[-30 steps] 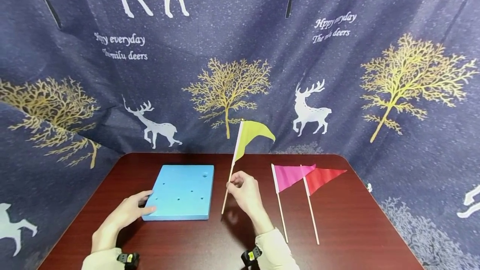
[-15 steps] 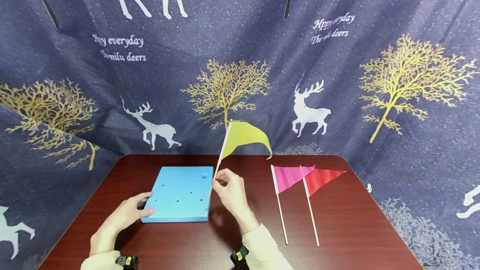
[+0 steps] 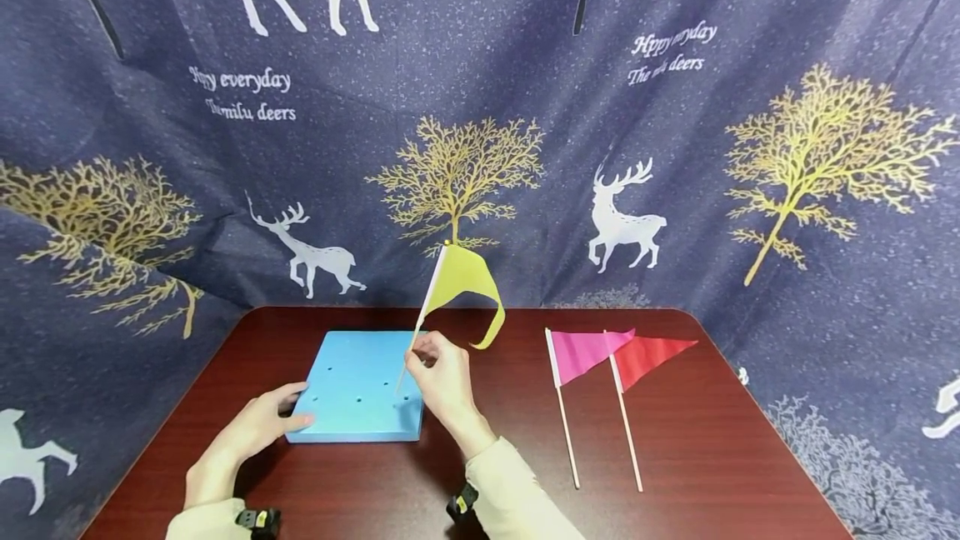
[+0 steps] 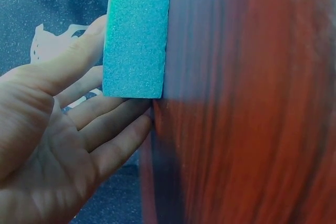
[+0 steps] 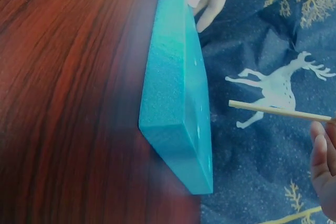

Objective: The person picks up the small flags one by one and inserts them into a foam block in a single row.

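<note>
head view: the right hand (image 3: 442, 382) pinches the stick of the yellow flag (image 3: 461, 283), stick tilted, lower end over the right part of the foam block (image 3: 352, 377); contact with the block cannot be confirmed. the block lies on the table (image 3: 712, 457) and has small holes in its top. the left hand (image 3: 251, 432) rests against the block's near-left corner, fingers straight. a pink flag (image 3: 581, 352) and a red flag (image 3: 648, 354) lie on the table right of the block, cloths overlapping.

left wrist view: the left hand (image 4: 58, 145) is open, fingers extended along the block (image 4: 136, 35) edge.

right wrist view: the stick (image 5: 278, 112) is held above the block (image 5: 178, 108), tip clear of the surface; the right hand's fingers (image 5: 323, 161) grip it.
</note>
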{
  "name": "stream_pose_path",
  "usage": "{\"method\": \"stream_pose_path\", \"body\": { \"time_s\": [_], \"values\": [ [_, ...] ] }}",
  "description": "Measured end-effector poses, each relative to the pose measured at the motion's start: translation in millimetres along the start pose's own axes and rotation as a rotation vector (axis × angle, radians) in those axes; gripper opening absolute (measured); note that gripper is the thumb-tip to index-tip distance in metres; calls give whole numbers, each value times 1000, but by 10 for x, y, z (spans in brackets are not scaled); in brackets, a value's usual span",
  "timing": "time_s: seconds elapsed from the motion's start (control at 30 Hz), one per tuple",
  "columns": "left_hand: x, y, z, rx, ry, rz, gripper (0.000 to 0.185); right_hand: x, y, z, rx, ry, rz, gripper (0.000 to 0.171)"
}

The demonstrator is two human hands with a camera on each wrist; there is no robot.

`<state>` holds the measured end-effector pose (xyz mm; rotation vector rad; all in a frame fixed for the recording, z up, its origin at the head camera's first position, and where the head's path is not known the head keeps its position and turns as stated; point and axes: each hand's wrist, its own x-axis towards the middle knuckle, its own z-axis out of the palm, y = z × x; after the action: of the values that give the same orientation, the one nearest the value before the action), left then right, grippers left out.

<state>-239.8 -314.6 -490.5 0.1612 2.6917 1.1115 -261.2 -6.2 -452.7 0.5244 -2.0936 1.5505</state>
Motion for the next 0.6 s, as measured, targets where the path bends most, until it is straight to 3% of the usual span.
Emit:
{"method": "stream_pose_path", "body": {
  "time_s": [0.6],
  "values": [
    [4, -17, 1, 6, 3, 20, 79, 79, -35, 235, 12, -39, 10, 6]
  ]
}}
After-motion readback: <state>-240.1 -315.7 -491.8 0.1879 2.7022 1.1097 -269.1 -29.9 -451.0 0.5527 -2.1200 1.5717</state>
